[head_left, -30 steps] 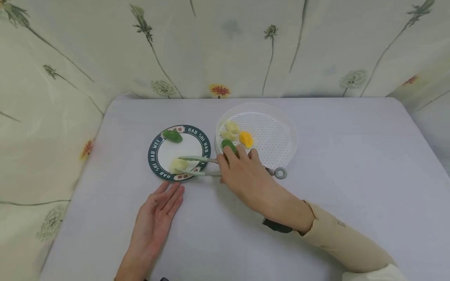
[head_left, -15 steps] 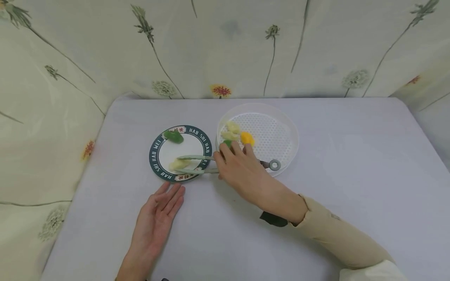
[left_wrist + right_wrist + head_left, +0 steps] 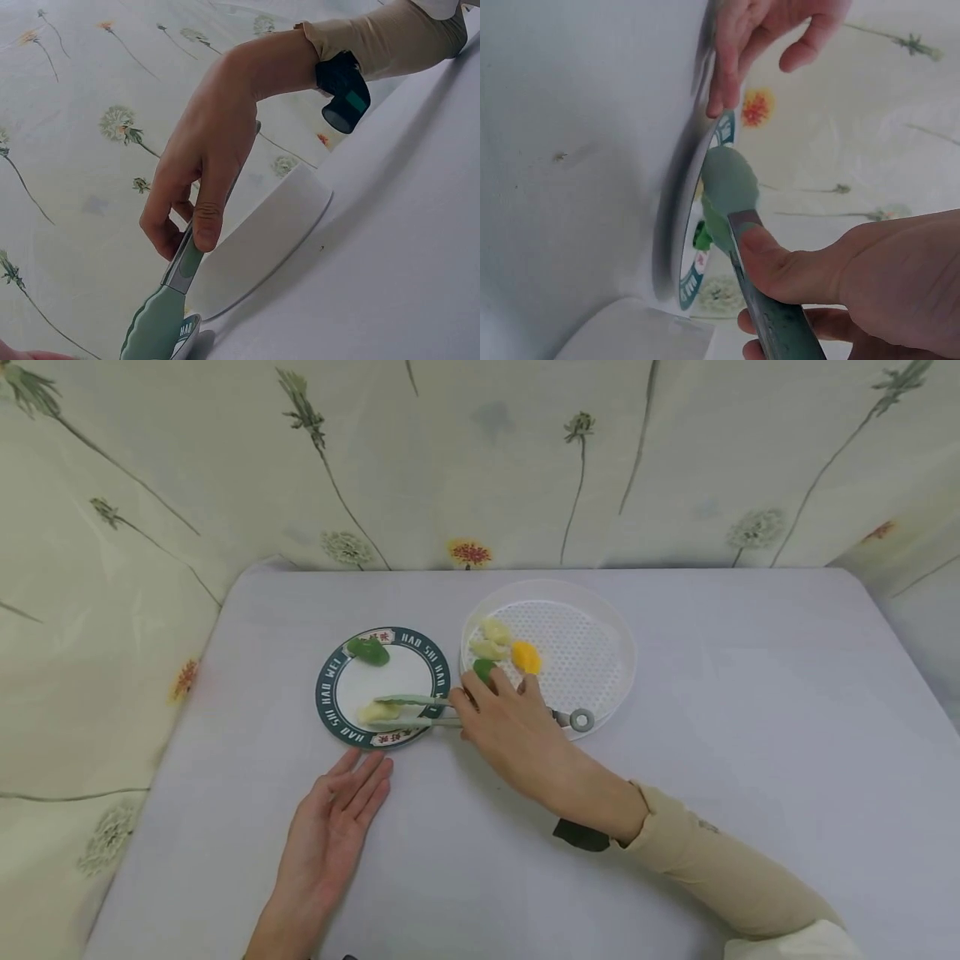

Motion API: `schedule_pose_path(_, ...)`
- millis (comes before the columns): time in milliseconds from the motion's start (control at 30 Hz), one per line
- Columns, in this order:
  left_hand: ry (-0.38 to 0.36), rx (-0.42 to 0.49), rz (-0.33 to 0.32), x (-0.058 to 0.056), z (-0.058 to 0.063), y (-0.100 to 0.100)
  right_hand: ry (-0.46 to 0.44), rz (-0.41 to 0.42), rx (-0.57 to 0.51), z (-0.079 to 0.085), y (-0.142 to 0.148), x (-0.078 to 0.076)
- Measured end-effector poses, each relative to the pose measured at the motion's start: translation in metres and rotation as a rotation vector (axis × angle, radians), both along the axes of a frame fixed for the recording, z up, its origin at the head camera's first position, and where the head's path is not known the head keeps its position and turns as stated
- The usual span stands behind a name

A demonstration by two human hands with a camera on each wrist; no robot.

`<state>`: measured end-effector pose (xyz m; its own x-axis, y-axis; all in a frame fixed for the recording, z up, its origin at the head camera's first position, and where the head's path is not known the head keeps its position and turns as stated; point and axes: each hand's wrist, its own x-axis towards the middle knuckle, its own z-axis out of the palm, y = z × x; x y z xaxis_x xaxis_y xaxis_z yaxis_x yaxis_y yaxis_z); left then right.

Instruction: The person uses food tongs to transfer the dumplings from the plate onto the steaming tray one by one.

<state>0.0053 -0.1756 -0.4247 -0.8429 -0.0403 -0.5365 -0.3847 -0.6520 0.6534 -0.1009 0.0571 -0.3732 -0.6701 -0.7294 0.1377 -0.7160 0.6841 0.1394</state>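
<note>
My right hand (image 3: 510, 727) grips a pair of tongs (image 3: 159, 319) with pale green tips and metal arms. The tips reach over a plate (image 3: 327, 693) with a dark green lettered rim, one on each side of a pale yellow dumpling-shaped piece (image 3: 378, 711). A green piece (image 3: 368, 651) lies at the plate's far edge. Palm up, my left hand (image 3: 330, 831) lies with straight fingers touching the plate's near rim. In the right wrist view, the left fingertips (image 3: 724, 94) meet that rim.
Right of the plate stands a round white tray (image 3: 618, 647) with a perforated bottom. In it are two pale yellow pieces (image 3: 489, 649), an orange-yellow piece (image 3: 526, 657) and a green piece (image 3: 484, 671) partly behind my right fingers. A flowered cloth (image 3: 525, 468) hangs behind the table.
The tongs have shifted slightly left and their tips have drawn closer together around the pale yellow piece, which now looks narrower. My left hand stays in place.
</note>
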Motion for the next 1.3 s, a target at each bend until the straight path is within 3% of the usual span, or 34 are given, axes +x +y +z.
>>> schedule_pose_path(400, 0.025, 0.019, -0.001, 0.001, -0.001, 0.000, -0.086, -0.088, -0.039, 0.025, 0.019, -0.002)
schedule_pose_path(800, 0.012, 0.004, 0.005, 0.001, 0.001, 0.002, -0.023, -0.106, -0.080, 0.032, 0.043, -0.002)
schedule_pose_path(1300, 0.005, 0.014, 0.008, 0.001, 0.000, 0.002, -0.057, -0.205, -0.084, 0.051, 0.076, -0.008)
